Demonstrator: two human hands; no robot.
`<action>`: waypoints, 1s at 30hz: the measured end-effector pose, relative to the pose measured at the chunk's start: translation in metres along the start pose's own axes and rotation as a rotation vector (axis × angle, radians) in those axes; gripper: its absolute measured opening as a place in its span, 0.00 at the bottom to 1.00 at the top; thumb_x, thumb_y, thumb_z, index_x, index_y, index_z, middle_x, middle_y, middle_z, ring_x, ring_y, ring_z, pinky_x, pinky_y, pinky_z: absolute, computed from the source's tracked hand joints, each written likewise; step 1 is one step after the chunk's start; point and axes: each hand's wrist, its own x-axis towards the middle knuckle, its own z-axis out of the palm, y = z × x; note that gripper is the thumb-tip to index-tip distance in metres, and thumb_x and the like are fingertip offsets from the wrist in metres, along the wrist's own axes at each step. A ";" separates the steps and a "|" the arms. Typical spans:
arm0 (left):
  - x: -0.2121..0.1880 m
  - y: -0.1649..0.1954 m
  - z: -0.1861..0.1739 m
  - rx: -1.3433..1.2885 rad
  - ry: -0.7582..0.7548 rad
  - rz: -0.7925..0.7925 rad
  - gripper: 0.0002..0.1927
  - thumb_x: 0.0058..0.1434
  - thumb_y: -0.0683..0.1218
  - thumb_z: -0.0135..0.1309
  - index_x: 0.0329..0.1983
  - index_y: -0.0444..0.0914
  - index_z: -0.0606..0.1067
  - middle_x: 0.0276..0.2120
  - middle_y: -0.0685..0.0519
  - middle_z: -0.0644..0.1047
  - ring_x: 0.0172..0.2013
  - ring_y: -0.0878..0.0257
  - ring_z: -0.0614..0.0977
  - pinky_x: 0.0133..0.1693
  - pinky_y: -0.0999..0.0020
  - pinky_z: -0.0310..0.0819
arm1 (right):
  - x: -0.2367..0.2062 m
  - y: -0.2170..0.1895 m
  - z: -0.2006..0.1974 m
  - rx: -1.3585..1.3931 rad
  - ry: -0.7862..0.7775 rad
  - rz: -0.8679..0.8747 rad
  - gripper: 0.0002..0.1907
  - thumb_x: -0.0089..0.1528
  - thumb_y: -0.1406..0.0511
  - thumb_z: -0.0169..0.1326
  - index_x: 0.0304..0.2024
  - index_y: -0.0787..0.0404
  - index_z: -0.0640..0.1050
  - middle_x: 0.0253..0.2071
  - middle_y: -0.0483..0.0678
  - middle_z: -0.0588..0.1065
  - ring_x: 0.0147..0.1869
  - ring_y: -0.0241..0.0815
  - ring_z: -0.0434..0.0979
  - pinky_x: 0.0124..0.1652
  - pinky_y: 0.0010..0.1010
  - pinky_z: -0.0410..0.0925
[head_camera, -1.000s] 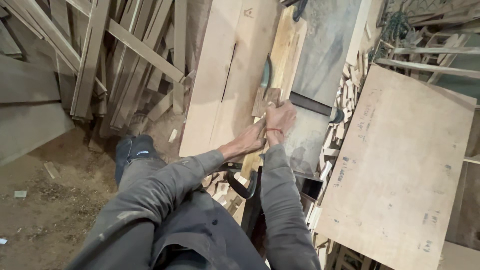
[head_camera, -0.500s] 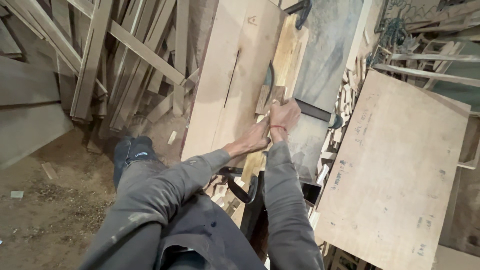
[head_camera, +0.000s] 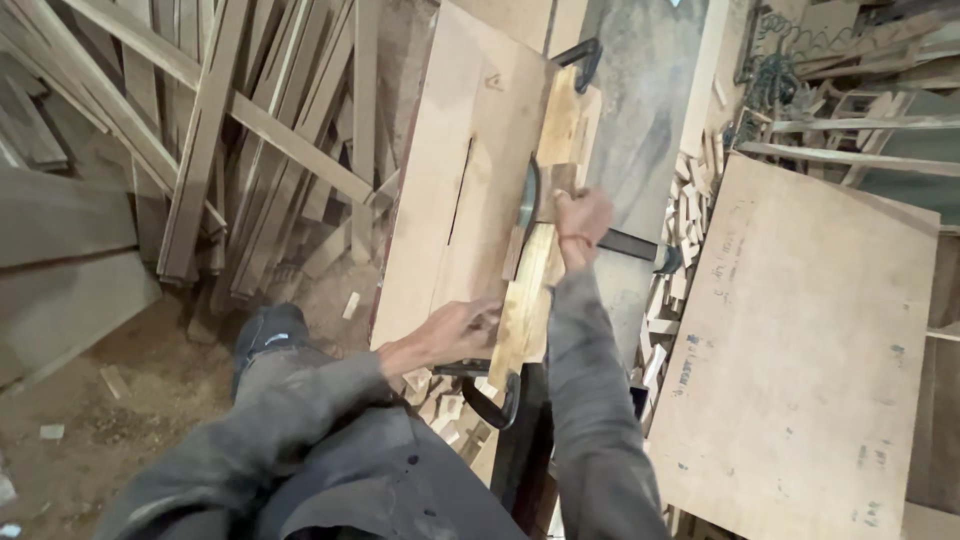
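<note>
My right hand presses a small wooden block against a long yellowish plank on the saw table. The block sits just right of the round saw blade, which rises through a slot. My left hand rests on the near end of the table, fingers curled beside the plank's left edge. Whether it grips anything is hidden. A black curved handle hangs under the table's near edge, just below that hand.
Long timber slats lean in a heap at the left over a sawdust floor. A large plywood sheet lies at the right. Small offcuts are piled between it and the saw. My leg stands by the table.
My left hand has drawn back from beside the right hand to the table's near end. The right hand stays by the blade with the block.
</note>
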 end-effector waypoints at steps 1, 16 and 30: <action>-0.007 0.006 -0.012 0.031 0.014 -0.004 0.30 0.57 0.44 0.49 0.65 0.34 0.70 0.47 0.40 0.82 0.47 0.50 0.86 0.53 0.60 0.80 | -0.001 0.003 -0.009 0.005 0.026 -0.002 0.18 0.47 0.55 0.66 0.31 0.62 0.84 0.32 0.61 0.80 0.39 0.62 0.81 0.41 0.48 0.72; -0.054 0.055 -0.016 0.687 -0.339 0.264 0.14 0.54 0.43 0.60 0.44 0.36 0.77 0.34 0.45 0.80 0.36 0.46 0.84 0.37 0.53 0.79 | -0.280 0.003 -0.155 0.248 -0.388 -0.362 0.14 0.56 0.71 0.61 0.46 0.59 0.81 0.42 0.49 0.80 0.47 0.52 0.79 0.47 0.37 0.73; 0.035 -0.005 -0.033 0.956 0.209 0.730 0.19 0.57 0.40 0.54 0.53 0.33 0.74 0.43 0.42 0.82 0.43 0.51 0.85 0.42 0.61 0.83 | -0.314 0.012 -0.170 0.397 -0.070 -0.014 0.19 0.58 0.75 0.59 0.53 0.64 0.78 0.52 0.56 0.78 0.57 0.53 0.79 0.57 0.38 0.71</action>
